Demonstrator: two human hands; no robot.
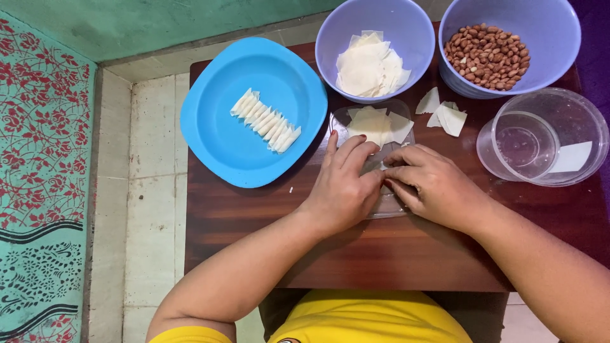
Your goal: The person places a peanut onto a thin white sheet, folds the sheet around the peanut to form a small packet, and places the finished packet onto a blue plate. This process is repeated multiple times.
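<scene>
Head view puts my two hands together over a clear flat lid (386, 190) on the dark wooden desk (330, 254), and I take that lid as my landmark. My left hand (343, 187) lies on its near left part with fingers spread flat, pressing down rather than clasping. My right hand (432, 184) comes in from the lid's right, fingertips pinched on a small pale wrapper piece (383, 166) at the middle of the lid; the piece itself is mostly hidden under my fingers, so I cannot tell how far it is folded.

On the far end of the lid lies a short stack of flat wrappers (375, 124). Left of the lid, a blue plate (210, 133) carries a row of finished folded pieces (265, 119), around a dozen, so I judge the work well begun. Much is left: beyond the lid a lilac bowl (406, 25) holds more wrappers, and right of it a second lilac bowl (553, 32) is well stocked with peanuts (488, 57). Loose scraps (445, 114) lie just right of the lid's far end, and a clear tub (559, 127) stands further right.

Past the desk's left edge I see pale floor tiles (152, 159), a red floral mat (44, 127) and a green wall (159, 25).
</scene>
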